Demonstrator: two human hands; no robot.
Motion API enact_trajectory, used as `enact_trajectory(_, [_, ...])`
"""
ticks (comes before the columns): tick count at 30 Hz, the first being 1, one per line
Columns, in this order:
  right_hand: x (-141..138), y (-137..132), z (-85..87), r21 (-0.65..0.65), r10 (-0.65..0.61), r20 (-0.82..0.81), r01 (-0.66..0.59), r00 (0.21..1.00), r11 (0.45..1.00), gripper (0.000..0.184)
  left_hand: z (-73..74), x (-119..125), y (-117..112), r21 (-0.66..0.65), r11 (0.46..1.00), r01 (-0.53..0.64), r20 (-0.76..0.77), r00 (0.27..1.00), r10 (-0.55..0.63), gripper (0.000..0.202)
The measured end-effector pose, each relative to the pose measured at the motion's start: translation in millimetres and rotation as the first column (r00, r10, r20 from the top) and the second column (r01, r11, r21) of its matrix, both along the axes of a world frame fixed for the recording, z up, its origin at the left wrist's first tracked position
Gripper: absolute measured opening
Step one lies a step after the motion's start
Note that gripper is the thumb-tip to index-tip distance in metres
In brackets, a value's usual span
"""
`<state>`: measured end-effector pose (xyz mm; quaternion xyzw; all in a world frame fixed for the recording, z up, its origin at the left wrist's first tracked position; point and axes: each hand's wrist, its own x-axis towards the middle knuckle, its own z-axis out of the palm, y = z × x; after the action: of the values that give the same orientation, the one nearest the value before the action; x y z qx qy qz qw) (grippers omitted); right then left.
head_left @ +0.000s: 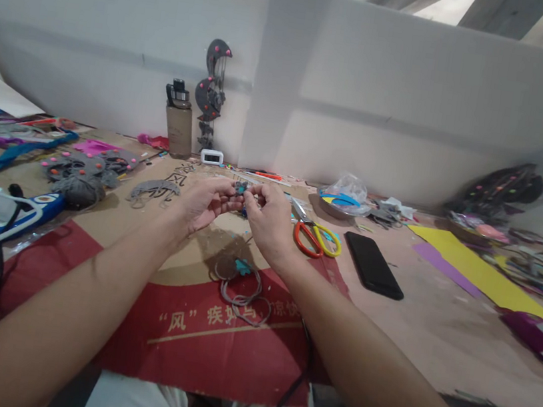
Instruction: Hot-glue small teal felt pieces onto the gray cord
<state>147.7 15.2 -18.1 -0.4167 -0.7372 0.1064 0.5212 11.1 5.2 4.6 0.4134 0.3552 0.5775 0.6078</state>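
My left hand (208, 200) and my right hand (269, 218) meet above the table, fingers pinched together on a small grey piece with a teal spot (241, 188). Both hands grip it from opposite sides. Below them on the cardboard sheet (212, 337) lie grey cut-out rings with a teal bit (240, 283). Scissors with one red and one yellow handle (315, 235) lie just right of my right hand.
A black phone (372, 265) lies right of the scissors. A glue gun (22, 212) with a cord sits at left, by grey felt shapes (86, 177). A bottle (179, 122) stands at the back wall. Yellow and purple sheets (474, 269) lie at right.
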Motion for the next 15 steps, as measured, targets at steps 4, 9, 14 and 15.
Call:
enact_trajectory(4, [0.2,-0.2,1.5,0.004,-0.015,0.005,0.015,1.0,1.0,0.01,-0.5,-0.4,1.3,0.043,0.999,-0.022,-0.068,0.997,0.025,0.005])
enact_trajectory(9, [1.1,-0.4,2.1,-0.008,-0.021,-0.04,0.02,0.999,1.0,0.01,-5.2,0.9,3.1,0.131,0.989,-0.074,-0.157,0.983,0.094,0.009])
enact_trajectory(14, [2.3,-1.5,4.1,-0.005,-0.03,-0.033,0.03,0.999,1.0,0.012,-8.2,2.2,2.4,0.214,0.974,-0.073,-0.24,0.963,0.125,0.013])
enact_trajectory(15, [2.5,-1.8,4.8,-0.005,-0.034,-0.029,0.033,0.999,0.999,0.012,-8.3,2.2,2.2,0.225,0.972,-0.066,-0.249,0.961,0.123,0.014])
